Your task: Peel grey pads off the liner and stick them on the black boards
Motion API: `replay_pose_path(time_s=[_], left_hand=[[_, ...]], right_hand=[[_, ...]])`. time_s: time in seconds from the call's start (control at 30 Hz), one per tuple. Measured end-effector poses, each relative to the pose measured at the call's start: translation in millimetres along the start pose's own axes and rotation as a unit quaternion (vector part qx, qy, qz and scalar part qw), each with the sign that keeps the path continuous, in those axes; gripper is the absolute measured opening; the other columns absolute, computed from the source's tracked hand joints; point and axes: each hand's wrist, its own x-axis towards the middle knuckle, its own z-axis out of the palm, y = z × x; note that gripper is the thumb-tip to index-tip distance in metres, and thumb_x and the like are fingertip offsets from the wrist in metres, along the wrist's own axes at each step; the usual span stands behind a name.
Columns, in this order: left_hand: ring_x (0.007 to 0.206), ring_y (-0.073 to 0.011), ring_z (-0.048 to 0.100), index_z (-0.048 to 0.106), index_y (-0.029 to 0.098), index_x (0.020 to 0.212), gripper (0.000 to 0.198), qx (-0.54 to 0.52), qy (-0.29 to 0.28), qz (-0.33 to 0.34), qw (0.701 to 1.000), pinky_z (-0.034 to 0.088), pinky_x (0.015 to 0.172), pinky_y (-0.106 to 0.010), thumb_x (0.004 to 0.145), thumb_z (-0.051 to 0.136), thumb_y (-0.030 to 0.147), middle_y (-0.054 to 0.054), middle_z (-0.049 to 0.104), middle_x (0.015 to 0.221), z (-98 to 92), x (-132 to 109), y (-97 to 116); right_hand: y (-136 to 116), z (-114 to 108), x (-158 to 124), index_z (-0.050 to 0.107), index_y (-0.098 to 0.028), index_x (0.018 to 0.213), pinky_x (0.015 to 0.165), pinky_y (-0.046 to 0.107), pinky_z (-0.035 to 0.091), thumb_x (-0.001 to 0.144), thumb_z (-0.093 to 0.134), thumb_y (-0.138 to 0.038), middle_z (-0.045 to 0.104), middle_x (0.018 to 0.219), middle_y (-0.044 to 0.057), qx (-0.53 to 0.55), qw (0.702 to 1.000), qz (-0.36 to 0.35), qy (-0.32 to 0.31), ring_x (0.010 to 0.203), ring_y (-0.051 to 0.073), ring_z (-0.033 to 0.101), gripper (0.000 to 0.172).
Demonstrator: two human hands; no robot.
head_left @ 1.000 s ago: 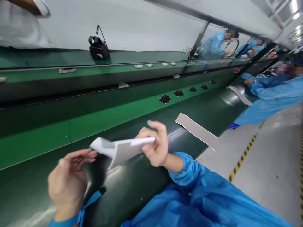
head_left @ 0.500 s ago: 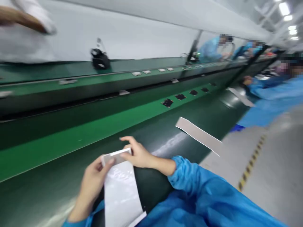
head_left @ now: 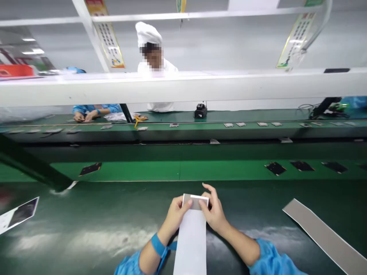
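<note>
A long white strip [head_left: 191,240] with a grey band across its top end runs down toward me over the dark green bench. My left hand [head_left: 175,215] pinches the left corner of that end, thumb on the grey band. On the opposite corner, my right hand [head_left: 213,212] grips with its thumb on top and its index finger raised off the strip. Whatever the other fingers touch underneath is hidden. A blue band [head_left: 158,245] circles my left wrist. Off to the right lies a grey strip [head_left: 323,233] with a white edge.
Beyond the bench [head_left: 109,214] runs a bright green belt [head_left: 160,170] carrying several dark flat pieces [head_left: 275,168]. A dark post [head_left: 31,164] slants in at left, near a printed sheet [head_left: 23,214]. Farther back are a ledge with small parts, a black device [head_left: 200,111] and co-workers.
My view has swung left and levelled, now facing the line squarely. Both hands still hold the end of the white strip. A co-worker in a white cap is now visible.
</note>
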Motion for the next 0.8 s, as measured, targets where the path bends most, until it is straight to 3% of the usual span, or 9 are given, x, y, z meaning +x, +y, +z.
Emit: replay_pose_path(time_s=[0.07,0.2,0.27,0.43,0.57,0.8], left_hand=[[0.068,-0.0155,0.058,0.08,0.011,0.085,0.067,0.003,-0.004,0.016,1.0,0.043,0.064,-0.025,0.077,0.087,0.077,-0.007,0.073,0.077,-1.5,-0.1,-1.7],[0.086,-0.0225,0.07,0.084,0.013,0.12,0.077,-0.005,-0.003,0.023,1.0,0.049,0.074,-0.028,0.077,0.087,0.077,-0.015,0.083,0.108,-3.0,-1.7,-6.1],[0.089,-0.024,0.072,0.083,0.013,0.127,0.082,-0.001,-0.003,0.021,1.0,0.05,0.075,-0.029,0.078,0.086,0.078,-0.017,0.083,0.118,-3.5,-1.9,-8.2],[0.094,-0.0267,0.073,0.086,0.014,0.121,0.076,0.026,-0.001,0.046,0.999,0.053,0.082,-0.033,0.082,0.082,0.079,-0.017,0.083,0.115,-4.6,-0.7,-6.9],[0.091,-0.026,0.073,0.088,0.014,0.112,0.068,0.067,0.009,0.099,0.993,0.054,0.081,-0.034,0.086,0.078,0.076,-0.014,0.081,0.106,-4.9,-2.3,0.6],[0.093,-0.0272,0.076,0.086,0.015,0.111,0.061,0.046,0.024,0.065,0.997,0.057,0.087,-0.036,0.078,0.089,0.066,-0.013,0.085,0.106,-0.5,-4.1,3.6]], right_hand=[[3.0,0.1,-2.1,0.038,-0.021,0.151,0.061,0.025,0.041,0.109,0.056,-0.037,0.058,0.078,-0.006,-0.014,1.0,-0.017,0.007,0.062,0.013,0.053,0.049],[4.4,-1.2,-2.7,0.037,-0.02,0.152,0.06,0.024,0.042,0.111,0.055,-0.041,0.057,0.075,-0.007,-0.012,1.0,-0.017,-0.001,0.061,0.013,0.052,0.05],[4.9,-1.2,-2.6,0.036,-0.02,0.153,0.061,0.025,0.043,0.112,0.054,-0.042,0.058,0.076,-0.006,-0.01,1.0,-0.02,-0.008,0.062,0.013,0.053,0.05],[6.0,-0.1,-2.1,0.036,-0.022,0.153,0.064,0.027,0.047,0.111,0.056,-0.046,0.063,0.085,-0.003,0.002,1.0,-0.02,0.014,0.065,0.015,0.058,0.053],[6.7,0.1,-1.8,0.038,-0.026,0.15,0.06,0.03,0.042,0.109,0.058,-0.049,0.061,0.081,-0.003,0.01,1.0,0.006,0.01,0.061,0.016,0.053,0.051],[10.1,-2.2,-2.9,0.039,-0.026,0.15,0.059,0.031,0.039,0.108,0.059,-0.048,0.058,0.079,-0.004,-0.005,1.0,0.015,0.002,0.061,0.017,0.05,0.051]])
